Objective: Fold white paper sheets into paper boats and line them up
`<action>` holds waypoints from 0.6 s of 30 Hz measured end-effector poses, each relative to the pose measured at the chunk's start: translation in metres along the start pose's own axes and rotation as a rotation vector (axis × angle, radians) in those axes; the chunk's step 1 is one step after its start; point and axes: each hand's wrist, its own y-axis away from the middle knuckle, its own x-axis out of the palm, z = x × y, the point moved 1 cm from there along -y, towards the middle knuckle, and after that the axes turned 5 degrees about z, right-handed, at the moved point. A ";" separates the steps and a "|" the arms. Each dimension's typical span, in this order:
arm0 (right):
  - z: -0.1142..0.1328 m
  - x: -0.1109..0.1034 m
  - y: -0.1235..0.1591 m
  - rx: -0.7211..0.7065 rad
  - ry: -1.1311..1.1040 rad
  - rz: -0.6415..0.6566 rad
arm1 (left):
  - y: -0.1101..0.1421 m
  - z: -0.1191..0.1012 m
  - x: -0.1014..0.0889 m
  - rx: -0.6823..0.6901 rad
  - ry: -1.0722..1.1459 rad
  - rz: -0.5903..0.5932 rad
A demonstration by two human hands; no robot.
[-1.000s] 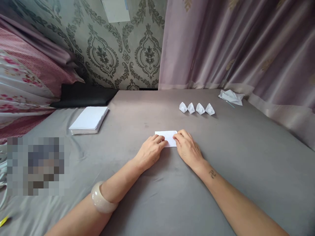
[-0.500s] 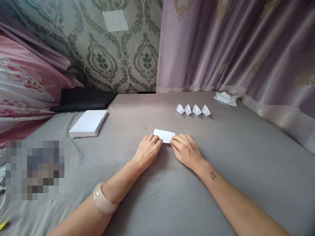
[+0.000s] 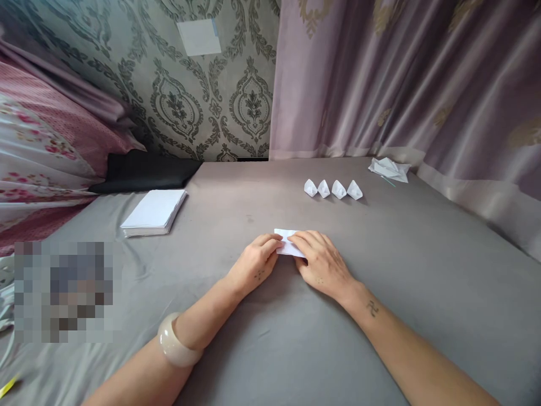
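Note:
A small white folded sheet of paper (image 3: 287, 242) lies on the grey bedsheet (image 3: 262, 338) in front of me. My left hand (image 3: 253, 265) rests at its left end, fingers curled and pinching its edge. From the right, my right hand (image 3: 321, 262) covers the paper's right part with fingers pressed flat on it. Most of the paper is hidden under both hands. A pale bangle (image 3: 175, 344) sits on my left wrist.
Several small folded white paper shapes (image 3: 333, 189) stand in a row beyond my hands. A stack of white sheets (image 3: 154, 211) lies at the left, near a black cushion (image 3: 143, 169). Crumpled white paper (image 3: 387, 169) lies by the curtain (image 3: 401, 84). Patterned bedding (image 3: 42, 152) is piled left.
The paper looks shorter and more covered than before: my right hand has slid over its right part, and both hands have shifted slightly right.

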 end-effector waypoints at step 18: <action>-0.008 -0.009 0.005 0.137 -0.010 0.213 | -0.002 0.009 0.005 -0.121 -0.036 0.077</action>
